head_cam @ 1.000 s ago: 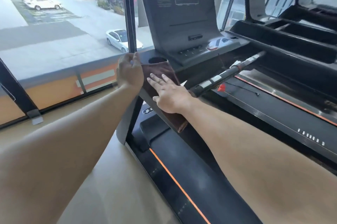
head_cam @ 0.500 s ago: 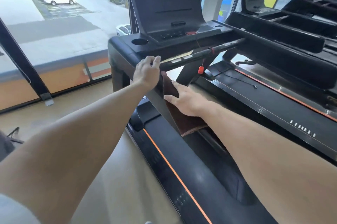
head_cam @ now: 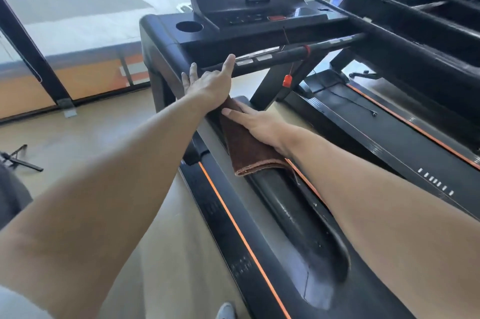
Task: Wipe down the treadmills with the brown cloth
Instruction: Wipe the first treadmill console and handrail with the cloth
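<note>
One brown cloth [head_cam: 249, 147] under right hand [head_cam: 255, 121]

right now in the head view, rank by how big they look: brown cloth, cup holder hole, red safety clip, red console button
1. brown cloth
2. cup holder hole
3. red console button and red safety clip: these look alike in size, and they sit at different depths, so I won't rank them.

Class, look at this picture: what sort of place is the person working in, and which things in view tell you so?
Most likely a gym on an upper floor. A treadmill with a console and cup holder stands beside a second treadmill, and the big window looks down on a street.
</note>
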Motion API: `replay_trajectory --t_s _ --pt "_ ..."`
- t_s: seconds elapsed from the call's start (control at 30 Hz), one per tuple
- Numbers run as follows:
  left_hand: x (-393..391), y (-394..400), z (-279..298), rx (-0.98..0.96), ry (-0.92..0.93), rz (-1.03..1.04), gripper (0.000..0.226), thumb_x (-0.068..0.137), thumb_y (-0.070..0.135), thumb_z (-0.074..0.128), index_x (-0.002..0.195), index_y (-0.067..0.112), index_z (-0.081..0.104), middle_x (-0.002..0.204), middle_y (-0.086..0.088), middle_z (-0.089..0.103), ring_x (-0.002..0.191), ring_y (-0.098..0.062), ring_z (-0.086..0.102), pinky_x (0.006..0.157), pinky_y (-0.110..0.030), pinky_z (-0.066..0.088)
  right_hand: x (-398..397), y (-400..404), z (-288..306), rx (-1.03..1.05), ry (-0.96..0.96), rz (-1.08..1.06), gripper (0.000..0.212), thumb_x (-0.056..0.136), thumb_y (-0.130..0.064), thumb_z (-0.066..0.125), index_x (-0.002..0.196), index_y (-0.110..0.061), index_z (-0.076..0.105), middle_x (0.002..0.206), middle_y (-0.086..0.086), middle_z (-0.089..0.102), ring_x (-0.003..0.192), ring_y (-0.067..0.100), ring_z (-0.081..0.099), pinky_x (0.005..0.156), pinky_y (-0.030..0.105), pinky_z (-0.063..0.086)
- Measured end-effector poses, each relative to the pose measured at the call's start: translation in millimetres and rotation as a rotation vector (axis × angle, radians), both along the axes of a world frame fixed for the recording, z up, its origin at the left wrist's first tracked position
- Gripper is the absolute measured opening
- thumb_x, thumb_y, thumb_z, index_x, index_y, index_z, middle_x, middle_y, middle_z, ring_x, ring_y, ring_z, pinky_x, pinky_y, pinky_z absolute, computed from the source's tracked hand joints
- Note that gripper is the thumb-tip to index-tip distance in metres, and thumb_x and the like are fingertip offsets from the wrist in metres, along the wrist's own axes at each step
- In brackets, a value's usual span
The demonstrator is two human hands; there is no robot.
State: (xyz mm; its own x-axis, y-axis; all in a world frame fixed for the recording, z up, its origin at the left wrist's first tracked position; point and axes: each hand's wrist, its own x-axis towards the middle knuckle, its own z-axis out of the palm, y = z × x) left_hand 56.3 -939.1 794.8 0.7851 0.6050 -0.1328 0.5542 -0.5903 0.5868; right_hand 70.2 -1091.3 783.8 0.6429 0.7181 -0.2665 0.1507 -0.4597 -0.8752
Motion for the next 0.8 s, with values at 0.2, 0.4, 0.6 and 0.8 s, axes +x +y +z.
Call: replay_trajectory --t_s 0.2,0.4,0.6,0.8 --pt "5.1 9.0 -10.0 0.148 0.079 -0.018 0.093 0.098 0.073 0.0 0.14 0.018 0.06 0.167 0.0 0.028 0.158 -0.02 -0.012 0.125 -0.045 -0.014 -1.8 1.9 -1.0 0.054 0.037 0.022 0.037 0.104 -0.034 0.061 0.14 -0.036 0.054 0.102 -0.009 0.064 0.07 -0.012 0.058 0.056 -0.001 0.04" --pt "3.7 4.8 -17.0 0.277 0.115 -0.021 0.073 0.101 0.069 0.021 0.133 0.022 0.067 0.164 0.0 0.034 0.158 -0.023 -0.008 0.125 -0.045 -0.012 -1.3 3.8 -6.3 0.107 0.055 0.042 0.044 0.104 -0.029 0.06 0.146 -0.034 0.048 0.103 -0.014 0.065 0.085 -0.005 0.059 0.064 0.0 0.042" --pt "9.1 4.9 -21.0 0.303 0.154 -0.012 0.046 0.101 0.056 0.038 0.115 0.024 0.068 0.162 0.001 0.035 0.158 -0.025 -0.011 0.125 -0.047 -0.012 5.0 4.8 -27.0 0.184 0.061 0.097 0.051 0.101 -0.033 0.058 0.149 -0.033 0.044 0.127 -0.005 0.066 0.114 0.013 0.062 0.101 0.032 0.048" --pt "1.5 -5.0 -12.5 0.311 0.207 -0.016 0.038 0.098 0.048 0.048 0.131 0.033 0.059 0.167 0.005 0.025 0.157 -0.027 -0.016 0.124 -0.053 -0.009 -8.2 -18.8 -19.3 0.071 0.015 0.156 0.071 0.101 -0.049 0.051 0.161 -0.047 0.012 0.163 -0.018 0.031 0.149 0.014 0.035 0.117 0.047 0.035"
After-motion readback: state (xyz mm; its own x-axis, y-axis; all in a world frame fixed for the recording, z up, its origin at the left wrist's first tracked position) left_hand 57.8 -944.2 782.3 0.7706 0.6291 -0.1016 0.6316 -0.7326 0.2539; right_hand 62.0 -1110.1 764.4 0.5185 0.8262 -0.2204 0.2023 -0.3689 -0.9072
